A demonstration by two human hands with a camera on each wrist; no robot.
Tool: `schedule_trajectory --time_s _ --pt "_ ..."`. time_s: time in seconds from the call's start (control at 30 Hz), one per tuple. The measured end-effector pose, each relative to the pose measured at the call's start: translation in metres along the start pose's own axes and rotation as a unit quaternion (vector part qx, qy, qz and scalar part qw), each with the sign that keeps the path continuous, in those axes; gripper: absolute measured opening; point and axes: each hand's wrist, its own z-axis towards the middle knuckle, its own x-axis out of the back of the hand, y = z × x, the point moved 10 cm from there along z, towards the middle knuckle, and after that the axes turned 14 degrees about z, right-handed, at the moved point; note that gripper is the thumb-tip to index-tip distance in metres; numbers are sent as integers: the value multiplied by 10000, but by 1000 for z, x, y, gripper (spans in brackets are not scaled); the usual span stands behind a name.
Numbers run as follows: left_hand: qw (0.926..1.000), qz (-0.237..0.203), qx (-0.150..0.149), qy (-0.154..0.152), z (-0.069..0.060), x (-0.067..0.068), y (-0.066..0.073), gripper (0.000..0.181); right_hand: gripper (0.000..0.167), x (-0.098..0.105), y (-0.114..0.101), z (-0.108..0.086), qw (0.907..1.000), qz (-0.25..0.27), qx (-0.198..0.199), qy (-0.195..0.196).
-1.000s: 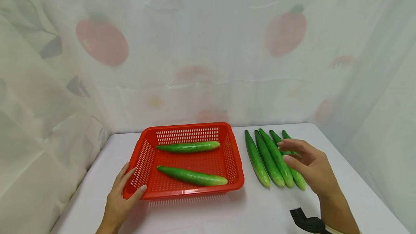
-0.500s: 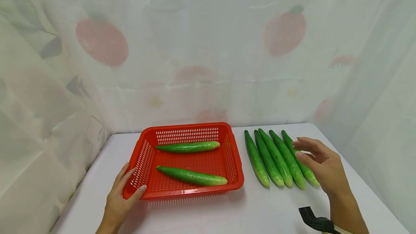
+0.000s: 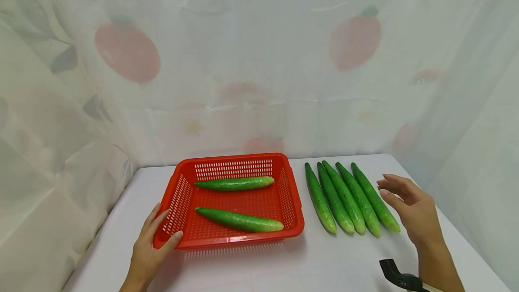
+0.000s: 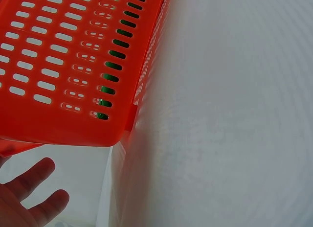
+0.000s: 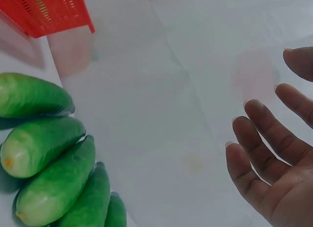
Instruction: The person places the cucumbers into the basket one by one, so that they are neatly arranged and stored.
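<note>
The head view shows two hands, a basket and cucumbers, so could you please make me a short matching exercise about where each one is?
1. Left hand
2. Right hand
3. Red basket
4. Row of five cucumbers

A. Has two cucumbers lying inside
B. To the right of the row, holding nothing
C. On the white table, between the basket and the right hand
D. At the basket's near left corner

Pairs: 1-D, 2-B, 3-A, 4-C
</note>
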Motion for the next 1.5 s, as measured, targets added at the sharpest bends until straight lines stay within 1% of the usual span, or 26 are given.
schedule_trajectory --time_s 0.07,0.17,0.33,0.47,0.63,0.8,0.93,1.03,1.1,1.23,1.33,1.43,1.5 --pt "10000 3 15 -14 0 0 0 67 35 6 4 -1 9998 -49 -38 193" --pt "10000 -7 25 -29 0 0 -1 67 35 17 11 -3 9979 -355 -139 520" --pt "10000 -21 35 -46 -1 0 -1 67 35 34 27 -7 9894 -943 -388 1034" --pt "10000 -6 19 -38 -2 0 -1 66 34 49 41 -10 9773 -1463 -655 1388" --pt "10000 -7 5 -20 -2 1 -1 66 37 68 62 -15 9630 -1724 -1061 1779" --pt "10000 7 34 -17 -2 1 -1 66 42 81 84 -23 9486 -1960 -1496 1985" --pt "10000 -21 3 10 -2 0 -1 66 50 88 98 -30 9359 -2166 -1860 2065" --pt "10000 -15 8 16 -2 0 -3 65 54 94 107 -34 9297 -2278 -2036 2056" --pt "10000 -2 40 -4 -2 -1 -3 66 55 96 112 -36 9301 -2292 -2044 2015" --pt "9999 -127 3 11 -1 -2 0 66 54 98 118 -37 9381 -2246 -1866 1861" --pt "9997 -231 -72 61 -1 -2 2 65 55 97 122 -38 9408 -2323 -1802 1690" --pt "9998 -186 -46 81 -1 -1 1 65 57 95 129 -38 9392 -2496 -1839 1473" --pt "9999 -123 -49 97 -2 0 0 65 57 93 133 -38 9362 -2622 -1892 1379"
